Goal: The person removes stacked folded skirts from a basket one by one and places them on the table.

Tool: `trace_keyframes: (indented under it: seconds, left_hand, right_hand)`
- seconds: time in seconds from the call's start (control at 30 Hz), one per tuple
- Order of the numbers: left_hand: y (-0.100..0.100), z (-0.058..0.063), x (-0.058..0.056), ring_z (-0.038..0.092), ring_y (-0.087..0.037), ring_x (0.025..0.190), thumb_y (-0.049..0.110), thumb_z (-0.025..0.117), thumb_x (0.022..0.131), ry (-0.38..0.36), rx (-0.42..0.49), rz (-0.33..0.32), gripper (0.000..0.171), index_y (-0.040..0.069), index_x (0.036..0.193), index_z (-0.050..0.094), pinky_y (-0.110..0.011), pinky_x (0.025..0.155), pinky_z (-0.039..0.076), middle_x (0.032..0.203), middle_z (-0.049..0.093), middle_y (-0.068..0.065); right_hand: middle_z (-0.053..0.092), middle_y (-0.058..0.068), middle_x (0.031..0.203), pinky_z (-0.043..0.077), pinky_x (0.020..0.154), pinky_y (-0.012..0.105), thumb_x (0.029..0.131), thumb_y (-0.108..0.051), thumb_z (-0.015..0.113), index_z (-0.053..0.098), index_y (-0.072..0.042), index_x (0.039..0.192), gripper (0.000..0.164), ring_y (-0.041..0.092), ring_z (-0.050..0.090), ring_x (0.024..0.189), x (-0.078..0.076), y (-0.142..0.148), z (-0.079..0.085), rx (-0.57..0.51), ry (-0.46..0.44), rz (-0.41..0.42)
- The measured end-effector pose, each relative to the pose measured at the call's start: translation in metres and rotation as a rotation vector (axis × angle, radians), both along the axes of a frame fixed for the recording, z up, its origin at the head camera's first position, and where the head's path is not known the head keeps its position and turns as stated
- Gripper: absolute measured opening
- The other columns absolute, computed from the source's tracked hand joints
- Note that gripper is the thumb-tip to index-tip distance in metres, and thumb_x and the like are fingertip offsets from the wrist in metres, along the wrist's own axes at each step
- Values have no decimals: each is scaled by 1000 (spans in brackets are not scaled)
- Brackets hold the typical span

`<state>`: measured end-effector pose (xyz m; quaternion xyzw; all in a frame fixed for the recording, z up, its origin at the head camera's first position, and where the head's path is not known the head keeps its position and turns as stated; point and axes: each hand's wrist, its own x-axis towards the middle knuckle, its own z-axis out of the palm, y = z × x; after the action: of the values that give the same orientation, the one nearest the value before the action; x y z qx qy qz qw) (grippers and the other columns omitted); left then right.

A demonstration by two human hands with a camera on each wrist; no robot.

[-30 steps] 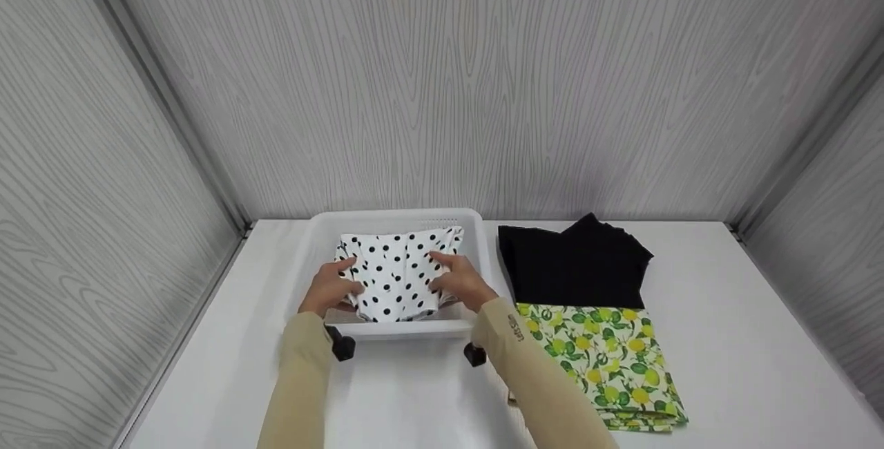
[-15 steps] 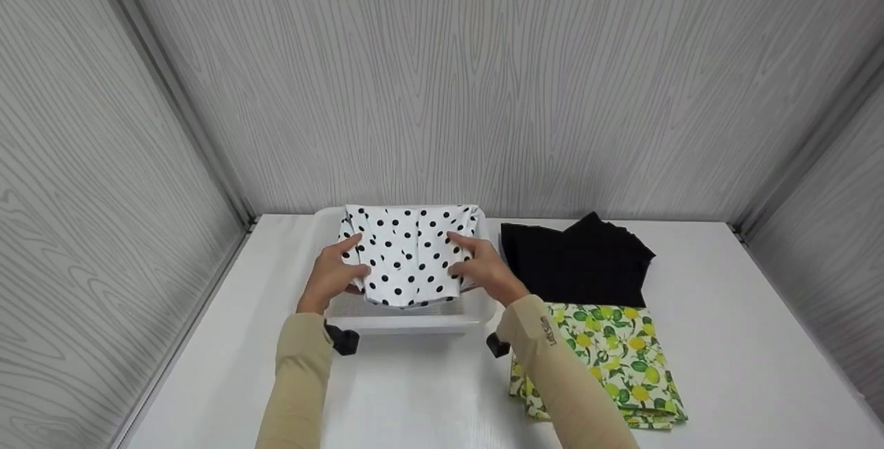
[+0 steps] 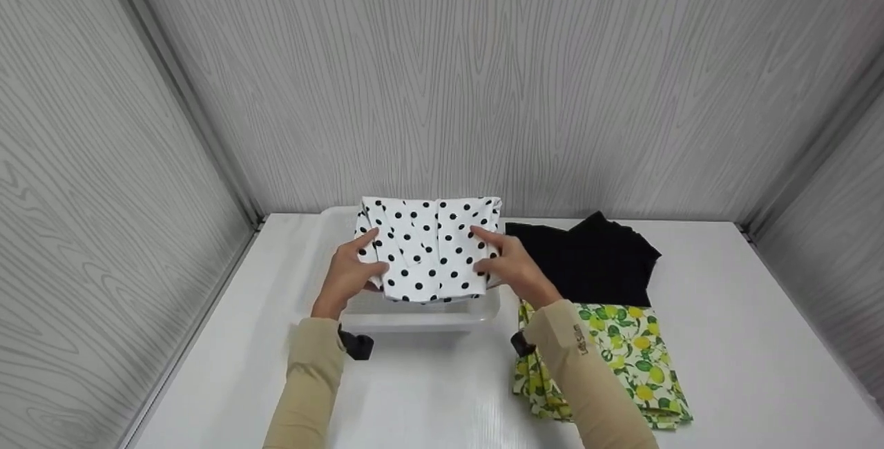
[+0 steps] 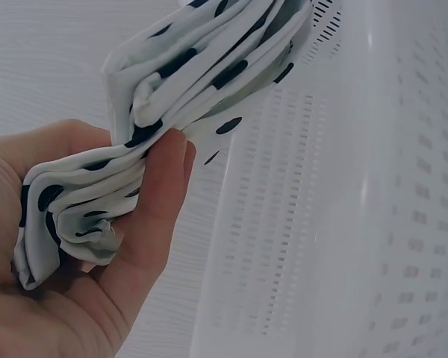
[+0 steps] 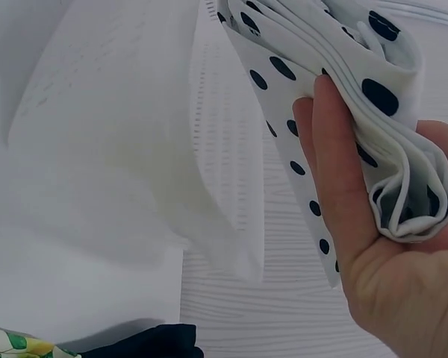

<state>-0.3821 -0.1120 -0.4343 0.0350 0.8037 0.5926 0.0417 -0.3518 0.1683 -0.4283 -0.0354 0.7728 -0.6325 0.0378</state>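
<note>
A folded white cloth with black polka dots [image 3: 428, 249] is held up over the white plastic basket [image 3: 407, 322]. My left hand [image 3: 349, 273] grips its left edge, thumb on top and fingers beneath. On the other edge my right hand [image 3: 516, 266] holds it the same way. In the left wrist view, several layers of the dotted cloth [image 4: 201, 67] lie pinched between thumb and fingers, beside the basket's perforated wall [image 4: 276, 224]. The right wrist view shows fingers [image 5: 340, 171] under the folded layers, whose rolled end sits near the palm.
Right of the basket lies a folded black cloth [image 3: 587, 262] on the white table [image 3: 746, 338]. A folded lemon-print cloth [image 3: 642, 359] lies in front of it, partly hidden by the right sleeve [image 3: 587, 373]. A grey wood-grain panel [image 3: 442, 83] stands behind.
Both hands have lifted the dotted cloth from inside the basket and carried it up and somewhat to the right. The black and lemon-print cloths stay where they were.
</note>
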Motion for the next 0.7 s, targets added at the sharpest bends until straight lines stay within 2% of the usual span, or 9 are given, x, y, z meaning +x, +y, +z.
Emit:
trace_keyframes:
  seconds: [0.1,0.37,0.4,0.43,0.5,0.57,0.6,0.67,0.7]
  left_hand:
    - [4,1,4,69,-23,84,-6,66,82,16,4,3,76,6,154,44,-34,61,60,136,58,-26]
    - [19,-5,16,70,-22,79,-7,67,80,35,43,13,76,7,152,47,-34,60,60,126,65,-22]
    - [21,-5,17,70,-22,79,-7,67,80,36,46,14,77,7,152,47,-34,60,60,125,65,-21]
    - [22,-6,18,70,-22,79,-7,67,80,38,48,15,76,7,152,47,-34,60,60,124,66,-22]
    - [25,-7,19,70,-22,77,-6,68,80,41,51,15,76,8,152,47,-34,60,60,124,66,-22]
    - [28,-8,20,70,-22,76,-6,68,80,43,57,9,76,8,152,47,-34,60,60,124,65,-22]
    - [30,-8,21,70,-22,75,-6,69,80,44,59,7,77,8,152,47,-33,60,60,124,65,-22]
    - [34,-9,22,71,-22,75,-7,69,80,52,73,1,76,6,152,47,-34,60,60,123,66,-23]
    - [36,-10,23,70,-22,76,-7,68,80,57,77,-3,76,5,152,47,-34,59,60,121,66,-23]
  right_hand:
    - [37,15,159,43,107,37,82,10,65,45,-8,153,75,29,48,135,4,5,0,-5,1,11]
    - [33,11,162,45,97,29,84,10,64,44,-13,154,76,21,42,138,15,23,-6,-14,-16,9]
    - [33,10,162,46,95,29,84,9,65,45,-13,154,76,22,51,128,16,25,-6,-10,-16,6]
    - [33,10,162,47,94,29,84,9,65,45,-14,154,76,18,52,123,17,27,-6,-4,-13,3]
    - [34,10,161,47,89,28,84,9,65,46,-15,153,75,15,58,93,19,30,-7,2,-10,-2]
    - [34,10,161,47,85,28,84,9,65,46,-15,153,75,13,47,67,21,34,-7,7,-9,-9]
    - [35,9,161,46,83,27,84,9,65,47,-16,153,76,14,38,61,22,36,-8,7,-10,-14]
    - [35,11,161,47,81,25,84,10,64,46,-14,153,76,13,45,64,24,40,-8,-2,-5,-11]
    - [34,12,161,47,81,25,84,10,64,45,-12,153,76,13,53,75,25,43,-9,-3,4,-5]
